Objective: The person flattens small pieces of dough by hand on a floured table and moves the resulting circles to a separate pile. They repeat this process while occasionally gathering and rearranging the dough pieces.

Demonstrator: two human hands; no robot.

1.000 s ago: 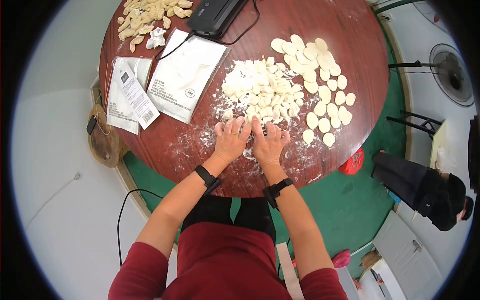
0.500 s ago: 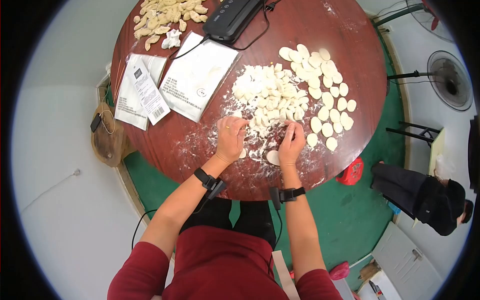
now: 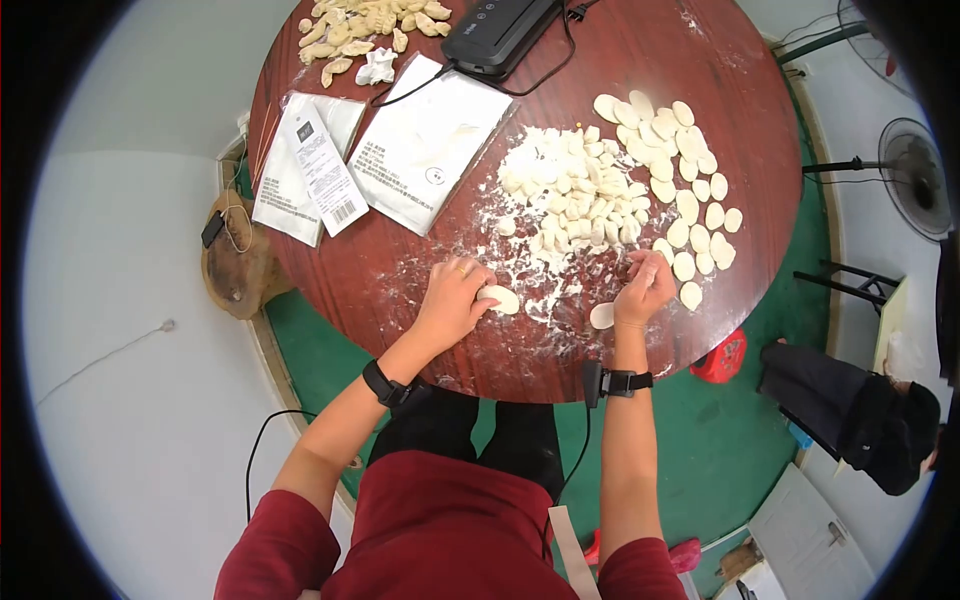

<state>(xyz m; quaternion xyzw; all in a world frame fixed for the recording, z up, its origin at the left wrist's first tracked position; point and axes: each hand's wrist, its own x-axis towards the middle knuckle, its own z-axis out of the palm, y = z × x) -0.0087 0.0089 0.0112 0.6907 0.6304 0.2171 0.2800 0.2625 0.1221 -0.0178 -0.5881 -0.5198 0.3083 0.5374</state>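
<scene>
My left hand (image 3: 455, 300) is at the near side of the round table, its thumb and fingertips closed on the edge of a flat oval dough disc (image 3: 502, 299). To the right, my right hand (image 3: 645, 288) is held with its fingers curled together; whatever they hold, if anything, is hidden. Another dough disc (image 3: 602, 316) lies on the table just left of my right wrist. Beyond both hands sits a heap of small floured dough pieces (image 3: 590, 205). Many flattened dough discs (image 3: 688, 207) spread out on the right, some overlapping.
The red-brown table (image 3: 350, 290) is dusted with flour. Silver packets (image 3: 430, 150) lie at left, near a black appliance (image 3: 495, 35) with a cable. Shaped dough pieces (image 3: 375, 25) sit at the far left. A person (image 3: 850, 410) is off to the right.
My hands have moved apart from the near edge of the dough heap. The left has come onto a dough disc; the right has shifted right of the other disc. The whole view has shifted slightly.
</scene>
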